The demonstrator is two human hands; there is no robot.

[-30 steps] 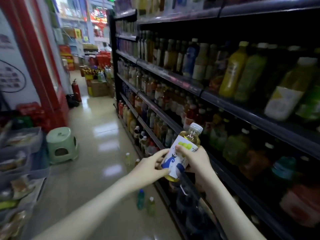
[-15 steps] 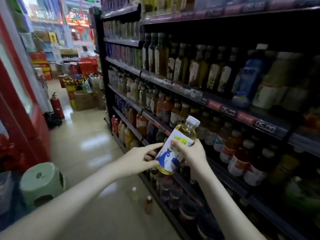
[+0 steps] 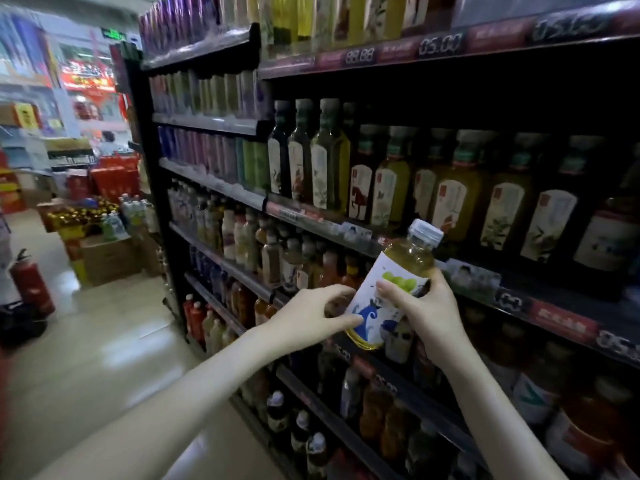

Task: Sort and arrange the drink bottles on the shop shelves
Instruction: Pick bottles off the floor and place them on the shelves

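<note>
A white-labelled plastic bottle of yellow drink is being gripped by the right hand, pinched by the left hand, label upward, seemingly for reading.

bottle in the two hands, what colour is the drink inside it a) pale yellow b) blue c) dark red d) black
a: between the pale cap and the white label, the clear shoulder of the bottle gripped by the right hand shows pale yellow liquid.
</note>
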